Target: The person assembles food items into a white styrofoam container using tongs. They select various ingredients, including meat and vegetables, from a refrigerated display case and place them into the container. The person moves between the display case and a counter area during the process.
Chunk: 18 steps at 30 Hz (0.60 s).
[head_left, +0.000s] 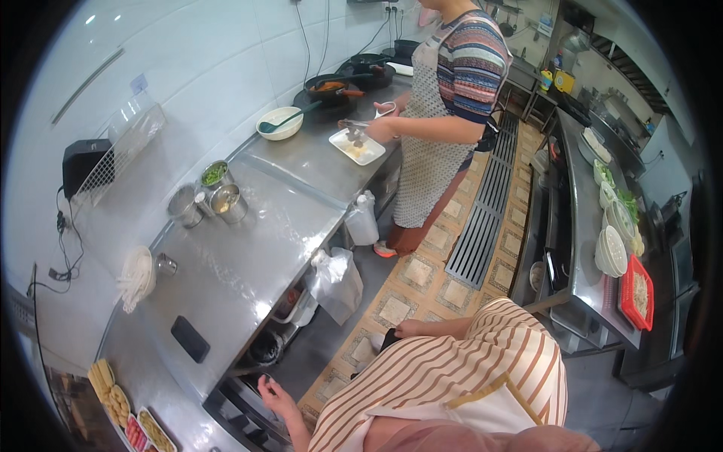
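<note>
My left hand (279, 398) hangs beside the front edge of the steel counter (248, 260), fingers slightly bent and apart, holding nothing that shows. My right hand (410, 328) is low in front of my striped apron (444, 369), next to a dark shape (389, 340) that I cannot make out; its fingers are too small to read. Farther along the counter, a co-worker (425, 143) in a dotted apron holds scissors (384, 110) and tongs (354, 124) or a similar metal tool over a white tray (369, 154) with pale food.
On the counter are a dark phone (190, 339), metal pots (229, 205), a white bowl (280, 123) with a green ladle and pans (329, 89). Plastic bags (335, 282) hang off its front. A floor grate (482, 218) runs between it and a right-hand counter with a red basket (637, 294).
</note>
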Each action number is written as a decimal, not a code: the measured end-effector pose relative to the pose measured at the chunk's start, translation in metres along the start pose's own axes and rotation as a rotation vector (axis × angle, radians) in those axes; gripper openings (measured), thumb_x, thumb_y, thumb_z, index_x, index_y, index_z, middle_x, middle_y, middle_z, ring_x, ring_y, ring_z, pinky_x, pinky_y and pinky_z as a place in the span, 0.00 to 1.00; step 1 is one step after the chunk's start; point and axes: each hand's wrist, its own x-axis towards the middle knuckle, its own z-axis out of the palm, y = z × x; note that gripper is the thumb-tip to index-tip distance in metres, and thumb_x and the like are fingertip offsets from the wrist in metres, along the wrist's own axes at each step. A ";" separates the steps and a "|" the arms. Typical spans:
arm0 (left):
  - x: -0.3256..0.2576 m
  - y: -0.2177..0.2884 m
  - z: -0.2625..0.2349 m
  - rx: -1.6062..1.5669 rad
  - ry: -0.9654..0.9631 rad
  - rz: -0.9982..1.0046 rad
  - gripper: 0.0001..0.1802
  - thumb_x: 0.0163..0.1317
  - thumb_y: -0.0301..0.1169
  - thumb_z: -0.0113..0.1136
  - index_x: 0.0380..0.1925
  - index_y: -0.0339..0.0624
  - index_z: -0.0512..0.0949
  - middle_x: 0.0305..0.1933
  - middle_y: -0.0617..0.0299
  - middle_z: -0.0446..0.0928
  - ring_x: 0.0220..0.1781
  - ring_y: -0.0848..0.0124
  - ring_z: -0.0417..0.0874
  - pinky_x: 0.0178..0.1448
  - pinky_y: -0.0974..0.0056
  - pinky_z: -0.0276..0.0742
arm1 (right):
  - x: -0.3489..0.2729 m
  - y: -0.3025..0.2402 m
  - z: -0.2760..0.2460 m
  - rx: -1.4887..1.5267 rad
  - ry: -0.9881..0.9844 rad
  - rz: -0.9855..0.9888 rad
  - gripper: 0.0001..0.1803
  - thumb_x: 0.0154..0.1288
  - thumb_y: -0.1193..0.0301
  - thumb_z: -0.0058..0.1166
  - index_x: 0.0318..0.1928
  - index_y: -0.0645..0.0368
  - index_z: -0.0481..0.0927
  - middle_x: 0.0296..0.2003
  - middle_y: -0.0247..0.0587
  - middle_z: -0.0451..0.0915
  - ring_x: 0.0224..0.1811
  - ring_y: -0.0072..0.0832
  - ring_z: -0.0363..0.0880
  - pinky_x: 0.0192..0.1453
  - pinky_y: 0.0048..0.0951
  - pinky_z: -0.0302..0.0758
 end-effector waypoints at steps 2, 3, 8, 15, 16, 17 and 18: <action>0.035 0.004 0.005 0.008 0.047 0.087 0.18 0.61 0.29 0.52 0.51 0.33 0.69 0.40 0.53 0.72 0.41 0.62 0.72 0.50 0.62 0.67 | 0.012 0.015 -0.012 -0.032 -0.032 0.103 0.22 0.58 0.58 0.43 0.37 0.64 0.80 0.37 0.57 0.79 0.41 0.48 0.77 0.47 0.44 0.71; 0.048 0.005 0.010 0.093 0.145 0.137 0.21 0.61 0.31 0.53 0.53 0.33 0.67 0.44 0.50 0.71 0.45 0.59 0.70 0.52 0.60 0.65 | 0.019 0.022 -0.018 -0.024 -0.047 0.154 0.22 0.57 0.58 0.44 0.37 0.65 0.80 0.38 0.57 0.78 0.41 0.48 0.77 0.47 0.43 0.71; 0.114 -0.033 0.005 0.563 0.423 0.198 0.48 0.53 0.57 0.56 0.62 0.30 0.53 0.62 0.39 0.58 0.61 0.46 0.61 0.62 0.49 0.58 | 0.081 0.009 -0.061 -0.029 -0.029 0.193 0.22 0.54 0.60 0.43 0.38 0.64 0.80 0.40 0.57 0.78 0.43 0.49 0.76 0.47 0.43 0.71; 0.162 -0.083 0.007 0.715 0.362 -0.013 0.64 0.39 0.69 0.57 0.65 0.33 0.45 0.67 0.39 0.51 0.67 0.43 0.52 0.63 0.41 0.53 | 0.184 -0.064 -0.127 -0.104 0.079 -0.112 0.18 0.51 0.65 0.44 0.34 0.65 0.80 0.35 0.58 0.78 0.37 0.50 0.78 0.41 0.43 0.73; 0.167 -0.067 0.013 0.770 0.305 -0.140 0.65 0.38 0.69 0.57 0.66 0.35 0.44 0.67 0.41 0.50 0.68 0.44 0.51 0.63 0.38 0.50 | 0.191 -0.083 -0.133 -0.194 0.079 -0.128 0.17 0.51 0.65 0.44 0.33 0.65 0.80 0.34 0.58 0.78 0.36 0.51 0.78 0.40 0.43 0.73; 0.172 -0.059 0.017 0.822 0.244 -0.265 0.66 0.37 0.70 0.57 0.66 0.37 0.43 0.68 0.42 0.48 0.69 0.44 0.49 0.63 0.36 0.48 | 0.190 -0.094 -0.140 -0.202 0.078 -0.119 0.16 0.51 0.65 0.44 0.32 0.65 0.80 0.33 0.57 0.78 0.35 0.51 0.78 0.40 0.43 0.73; 0.180 -0.067 0.016 0.785 0.248 -0.249 0.68 0.34 0.71 0.58 0.67 0.42 0.41 0.70 0.45 0.46 0.70 0.46 0.46 0.63 0.32 0.41 | 0.193 -0.106 -0.147 -0.214 0.084 -0.118 0.16 0.51 0.65 0.45 0.31 0.64 0.80 0.33 0.57 0.78 0.34 0.50 0.77 0.39 0.44 0.73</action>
